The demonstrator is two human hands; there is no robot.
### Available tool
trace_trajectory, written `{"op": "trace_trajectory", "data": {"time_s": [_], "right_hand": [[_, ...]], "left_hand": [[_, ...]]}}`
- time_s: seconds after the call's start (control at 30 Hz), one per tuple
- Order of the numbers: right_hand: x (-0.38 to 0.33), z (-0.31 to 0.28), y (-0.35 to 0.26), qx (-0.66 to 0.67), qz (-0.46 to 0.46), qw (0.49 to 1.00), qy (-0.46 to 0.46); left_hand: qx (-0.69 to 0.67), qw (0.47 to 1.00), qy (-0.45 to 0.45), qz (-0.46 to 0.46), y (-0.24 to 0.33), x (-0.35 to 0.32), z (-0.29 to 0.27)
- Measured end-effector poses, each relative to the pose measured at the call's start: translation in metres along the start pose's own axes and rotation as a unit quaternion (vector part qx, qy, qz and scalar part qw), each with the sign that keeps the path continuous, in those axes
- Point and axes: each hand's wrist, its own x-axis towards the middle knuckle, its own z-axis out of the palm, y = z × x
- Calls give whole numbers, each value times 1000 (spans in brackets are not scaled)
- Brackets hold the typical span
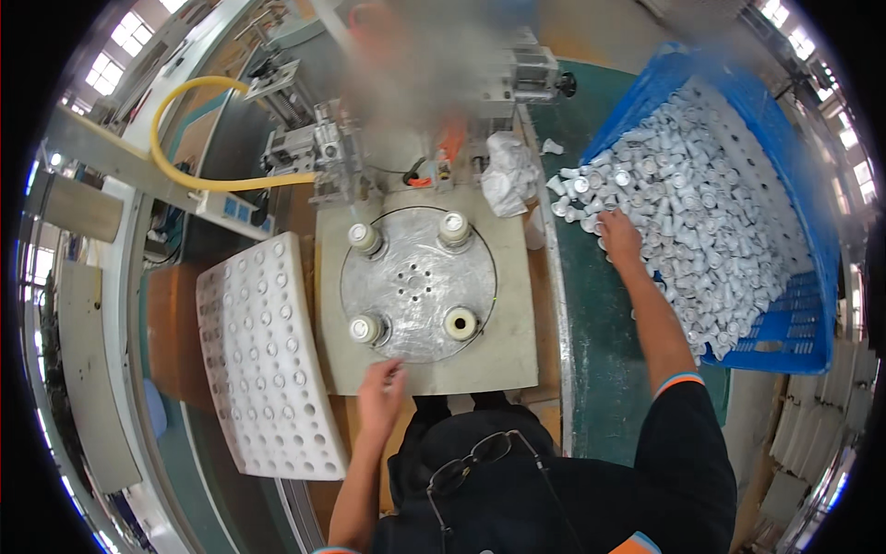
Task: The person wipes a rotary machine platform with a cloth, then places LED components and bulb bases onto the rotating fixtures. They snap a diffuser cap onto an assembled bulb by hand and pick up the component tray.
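My left hand is at the front edge of the machine's base plate, its fingers curled together; whether anything is between them I cannot make out. Just beyond it lies a round metal turntable bearing several pale holders. Three carry white parts with silvery tops, such as the front left part. The front right holder shows a dark hole. At the near left side of a heap of small white cup-shaped parts, my right hand has its fingers bent down among them; what they grip is hidden.
The heap fills a tilted blue crate on the green bench. On the left leans a white foam tray with rows of round holes, many filled. Crumpled white plastic, a yellow hose and machine clamps stand behind the turntable.
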Motion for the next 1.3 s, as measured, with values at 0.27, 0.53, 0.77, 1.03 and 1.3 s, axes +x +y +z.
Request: {"op": "trace_trajectory", "data": {"time_s": [0.27,0.53,0.77,1.03,1.3], "right_hand": [[-72,-31,-148,392,4,905,-164],[-122,37,-232,436,47,872,-217],[-82,40,-186,428,58,899,-73],[32,32,-63,36,97,993,-48],[-6,-3,-58,-45,-58,987,-143]], "left_hand": [[-87,993,-73,8,31,33,51],[-127,988,-85,-13,-1,30,36],[-122,988,-80,-45,-13,29,12],[-70,992,-79,-68,21,56,54],[80,978,-131,141,18,78,89]]}}
